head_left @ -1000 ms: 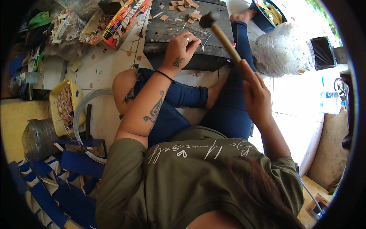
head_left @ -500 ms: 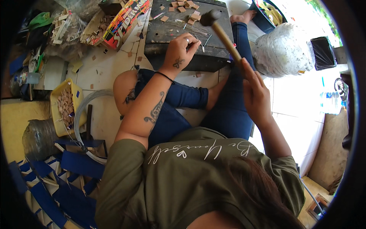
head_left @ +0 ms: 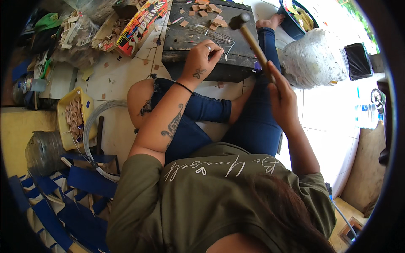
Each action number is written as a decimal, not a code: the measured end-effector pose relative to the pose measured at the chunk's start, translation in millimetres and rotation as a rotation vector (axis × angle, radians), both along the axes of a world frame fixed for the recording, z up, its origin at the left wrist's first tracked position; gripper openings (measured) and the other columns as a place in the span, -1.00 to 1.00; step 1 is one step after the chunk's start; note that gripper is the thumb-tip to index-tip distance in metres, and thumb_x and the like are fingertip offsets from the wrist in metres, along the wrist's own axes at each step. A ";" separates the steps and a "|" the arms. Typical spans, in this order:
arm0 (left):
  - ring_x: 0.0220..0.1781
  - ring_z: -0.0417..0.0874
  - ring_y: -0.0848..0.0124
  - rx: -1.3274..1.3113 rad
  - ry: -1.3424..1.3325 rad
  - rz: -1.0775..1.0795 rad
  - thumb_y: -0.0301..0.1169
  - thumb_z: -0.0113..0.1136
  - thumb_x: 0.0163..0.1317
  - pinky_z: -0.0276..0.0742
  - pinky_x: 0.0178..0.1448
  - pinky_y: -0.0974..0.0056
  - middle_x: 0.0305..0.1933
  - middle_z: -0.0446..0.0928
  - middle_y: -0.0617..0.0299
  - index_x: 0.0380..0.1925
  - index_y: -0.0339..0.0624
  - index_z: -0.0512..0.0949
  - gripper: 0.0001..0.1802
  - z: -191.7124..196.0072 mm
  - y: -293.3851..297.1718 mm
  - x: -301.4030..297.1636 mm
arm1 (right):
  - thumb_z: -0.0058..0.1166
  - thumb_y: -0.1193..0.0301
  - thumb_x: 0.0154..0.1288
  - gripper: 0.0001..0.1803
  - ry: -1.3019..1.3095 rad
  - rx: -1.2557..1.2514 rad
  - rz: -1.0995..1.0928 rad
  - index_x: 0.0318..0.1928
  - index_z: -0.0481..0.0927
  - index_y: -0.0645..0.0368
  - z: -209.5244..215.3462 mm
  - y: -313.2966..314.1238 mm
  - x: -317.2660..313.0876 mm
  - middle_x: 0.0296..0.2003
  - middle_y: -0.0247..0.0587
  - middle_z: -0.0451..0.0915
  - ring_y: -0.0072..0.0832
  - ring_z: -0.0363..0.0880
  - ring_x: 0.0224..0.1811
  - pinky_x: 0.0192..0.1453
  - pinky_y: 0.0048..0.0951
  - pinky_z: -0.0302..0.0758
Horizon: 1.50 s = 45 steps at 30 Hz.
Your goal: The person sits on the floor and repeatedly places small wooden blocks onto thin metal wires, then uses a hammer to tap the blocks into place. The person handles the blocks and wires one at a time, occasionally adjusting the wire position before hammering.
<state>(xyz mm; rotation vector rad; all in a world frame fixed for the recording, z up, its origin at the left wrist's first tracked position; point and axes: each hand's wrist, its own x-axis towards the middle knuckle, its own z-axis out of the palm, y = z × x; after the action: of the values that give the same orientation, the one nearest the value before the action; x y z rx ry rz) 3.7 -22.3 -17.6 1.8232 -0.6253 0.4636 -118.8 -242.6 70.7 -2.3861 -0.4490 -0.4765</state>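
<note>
My right hand (head_left: 283, 95) is wrapped round the wooden handle of a hammer (head_left: 253, 41). The hammer's dark metal head is raised over the right side of a low black wooden bench (head_left: 177, 45). At the bench's near edge my left hand (head_left: 204, 59) is closed in a pinch. Whatever is between its fingertips is too small to make out. Just beyond that hand lie several thin metal wires (head_left: 206, 32). Small brown wooden squares (head_left: 203, 13) are scattered further back on the bench top.
A yellow basket (head_left: 89, 114) of wooden pieces stands at left beside a coil of wire (head_left: 87, 130). Behind it sits a printed cardboard box (head_left: 137, 29). Blue pieces (head_left: 86, 181) pile up at lower left. A plastic-wrapped bundle (head_left: 314, 59) and dark tub (head_left: 291, 27) stand at right.
The hammer's head has shifted slightly to the right, still raised. My left hand stays pinched at the bench's near edge. The whole view has moved a little.
</note>
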 end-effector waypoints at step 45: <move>0.12 0.52 0.16 0.584 -0.260 0.077 -0.20 0.25 0.20 0.43 0.20 0.10 0.01 0.56 0.12 0.07 -0.07 0.60 -0.57 39.2 54.9 103.3 | 0.27 0.42 -0.03 -0.81 0.298 0.051 -0.071 -0.44 0.60 0.30 -43.8 19.5 169.8 -0.59 -0.10 0.60 -0.36 0.60 -0.54 -0.35 -0.36 0.52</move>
<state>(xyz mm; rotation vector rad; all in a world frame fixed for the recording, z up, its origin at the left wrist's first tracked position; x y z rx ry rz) 106.9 32.5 21.6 2.3653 -0.9423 0.6203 51.0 -223.2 26.9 -2.3782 -0.2153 -0.1551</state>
